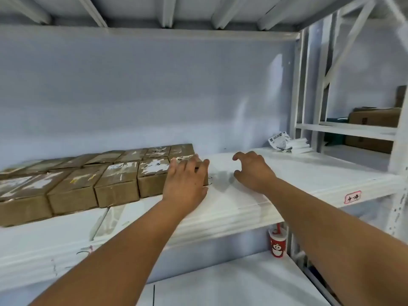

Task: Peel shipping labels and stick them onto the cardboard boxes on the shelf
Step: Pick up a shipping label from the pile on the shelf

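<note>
Left hand [185, 182] flat on end box [154, 175] — right hand [251, 171] curled, seemingly empty.

Handwritten "2-3" atop one cardboard box [152, 173]

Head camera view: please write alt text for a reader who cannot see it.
A left hand rests on the rightmost cardboard box on a white shelf; the right hand hovers open beside it. Labels lie far right.
</note>
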Demonstrator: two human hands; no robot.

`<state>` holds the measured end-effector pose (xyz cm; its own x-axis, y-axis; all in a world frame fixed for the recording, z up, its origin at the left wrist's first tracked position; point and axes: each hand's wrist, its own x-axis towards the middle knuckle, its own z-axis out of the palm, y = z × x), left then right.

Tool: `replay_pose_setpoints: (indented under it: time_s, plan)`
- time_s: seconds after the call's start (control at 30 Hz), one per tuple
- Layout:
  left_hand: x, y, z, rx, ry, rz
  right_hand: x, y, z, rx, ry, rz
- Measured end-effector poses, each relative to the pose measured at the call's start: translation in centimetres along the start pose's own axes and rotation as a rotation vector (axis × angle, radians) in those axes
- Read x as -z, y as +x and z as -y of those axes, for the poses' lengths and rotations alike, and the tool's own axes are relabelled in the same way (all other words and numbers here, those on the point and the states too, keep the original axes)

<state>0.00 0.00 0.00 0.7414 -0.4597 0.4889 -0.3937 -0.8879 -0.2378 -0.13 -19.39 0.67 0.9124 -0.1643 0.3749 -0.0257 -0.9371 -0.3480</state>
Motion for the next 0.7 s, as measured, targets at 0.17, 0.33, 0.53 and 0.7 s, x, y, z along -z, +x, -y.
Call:
replay_pose_setpoints:
  time_s: [0.17, 0.33, 0.53, 0.7]
  plan:
    - [-2.1, 4.2, -1.2, 0.054, 0.083, 0.012, -0.6, 4.2, -6.0, -0.158, -0.150, 0.011]
    - [-3.7, 7.5, -2.6, -0.025, 0.170, -0.032, 0.3, 8.7, -11.1, -0.229, -0.321, -0.035]
    - [-4.5, 7.9, -2.5, 0.009, 0.042, -0.135, 0.7, 12.7, -14.7, -0.234, -0.645, 0.006]
    - [-3.8, 7.5, -2.4, 0.057, -0.113, -0.203, 1.1, 15.1, -15.7, -0.228, -0.931, 0.082]
